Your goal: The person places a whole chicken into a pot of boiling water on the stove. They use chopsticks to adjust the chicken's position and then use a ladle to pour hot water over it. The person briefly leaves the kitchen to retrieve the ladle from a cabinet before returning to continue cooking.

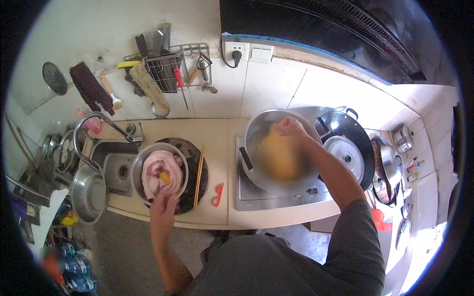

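Note:
A steel bowl point(187, 177) holds a coiled slab of raw pork point(148, 170), pale with pink streaks, and a small yellow piece point(164, 178). My left hand point(163, 205) is at the bowl's near rim, its fingertips against the meat; whether they grip it is hidden. Over the stove, my right hand point(290, 127) is inside a wide steel pot point(255, 135) near its far wall, fingers bunched together. Yellowish contents point(283, 159) of the pot are blurred, and I cannot make out anything between those fingers.
Beneath the bowl lies a round dark board point(194, 148), with wooden chopsticks point(200, 177) across its right side. A red plastic tool point(217, 195) is on the counter. The sink point(114, 162) and faucet point(79, 125) are left; a black wok point(364, 148) with a lid point(344, 157) is right.

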Tool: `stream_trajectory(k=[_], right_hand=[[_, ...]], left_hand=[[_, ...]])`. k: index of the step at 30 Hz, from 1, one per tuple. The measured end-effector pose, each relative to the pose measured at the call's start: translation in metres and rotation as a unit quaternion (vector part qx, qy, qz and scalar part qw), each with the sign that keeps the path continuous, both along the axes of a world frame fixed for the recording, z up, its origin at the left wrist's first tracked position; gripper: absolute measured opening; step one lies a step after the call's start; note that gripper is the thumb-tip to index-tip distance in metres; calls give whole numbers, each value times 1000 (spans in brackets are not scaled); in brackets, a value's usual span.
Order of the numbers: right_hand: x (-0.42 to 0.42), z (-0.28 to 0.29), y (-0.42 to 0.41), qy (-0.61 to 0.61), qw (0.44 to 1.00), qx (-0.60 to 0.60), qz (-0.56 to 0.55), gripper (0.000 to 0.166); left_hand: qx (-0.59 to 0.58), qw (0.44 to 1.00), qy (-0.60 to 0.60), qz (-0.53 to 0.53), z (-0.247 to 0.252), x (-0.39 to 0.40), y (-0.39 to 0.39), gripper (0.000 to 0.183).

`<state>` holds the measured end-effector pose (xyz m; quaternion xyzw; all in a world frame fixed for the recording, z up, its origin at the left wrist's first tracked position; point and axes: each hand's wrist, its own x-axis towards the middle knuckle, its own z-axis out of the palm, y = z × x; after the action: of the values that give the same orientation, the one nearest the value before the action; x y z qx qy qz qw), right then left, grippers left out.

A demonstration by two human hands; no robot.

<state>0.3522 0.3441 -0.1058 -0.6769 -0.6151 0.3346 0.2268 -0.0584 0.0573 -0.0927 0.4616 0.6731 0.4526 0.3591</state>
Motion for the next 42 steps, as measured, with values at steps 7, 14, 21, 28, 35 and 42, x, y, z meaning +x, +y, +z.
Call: stream_trajectory(k=[7,14,21,28,35,42], right_hand=[[3,-7,-3,-66,990,121,-6,39],[2,16,-18,-21,976,167,136,49],[34,25,-60,197,965,132,107,51],[-6,28,-32,10,983,91,159,61],[59,41,-37,58,978,111,165,60],[213,127,-181,376,916,106,-91,34]], left_hand=[[175,929,166,-280,116,166,187,31],[-95,884,265,-373,33,273,310,35],[-62,857,317,-401,26,300,293,29],[-134,880,317,-327,22,261,301,17],[-269,861,230,-364,-2,247,322,24],[-287,902,93,-308,-10,257,318,26]])
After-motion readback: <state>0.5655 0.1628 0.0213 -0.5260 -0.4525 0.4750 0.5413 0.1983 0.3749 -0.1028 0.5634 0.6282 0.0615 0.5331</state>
